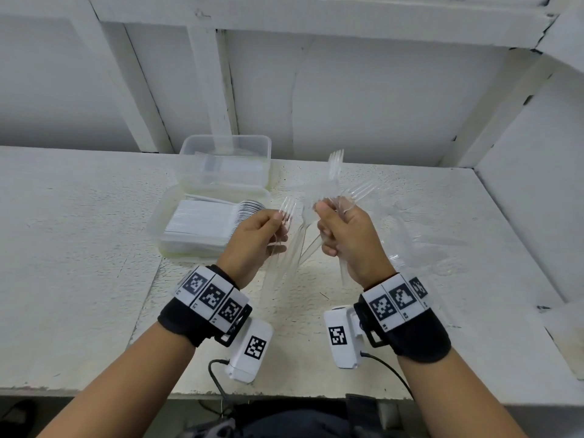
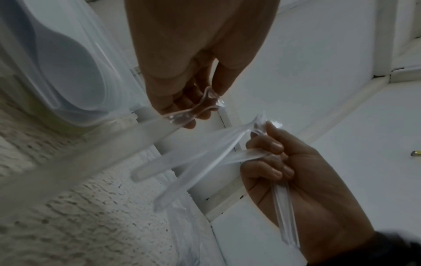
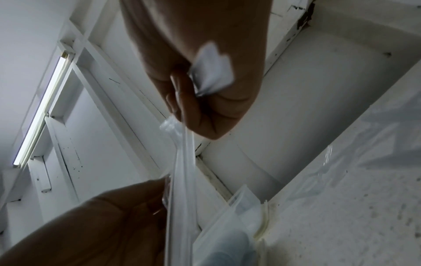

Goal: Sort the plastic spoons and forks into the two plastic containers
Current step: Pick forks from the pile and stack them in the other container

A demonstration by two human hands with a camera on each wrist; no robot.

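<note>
Above the table in the head view, my left hand (image 1: 268, 235) pinches a couple of clear plastic forks (image 1: 289, 211), tines up and handles hanging down. Close beside it, my right hand (image 1: 338, 232) grips a fanned bundle of several clear forks (image 1: 335, 172). The near container (image 1: 158, 222) holds a stack of white spoons (image 1: 205, 224). Behind it, the far container (image 1: 267, 147) holds clear cutlery. In the left wrist view my left hand (image 2: 196, 100) pinches a fork neck (image 2: 191, 115), while the right hand (image 2: 296, 171) clasps handles (image 2: 200, 154). The right wrist view shows my right hand (image 3: 200, 90) around fork handles (image 3: 182, 162).
A crumpled clear plastic bag (image 1: 423, 245) lies on the white table (image 1: 79, 248) to the right of my hands. White wall panels and a beam (image 1: 208, 83) rise just behind the containers. The table's front edge is near my forearms, with cables hanging below.
</note>
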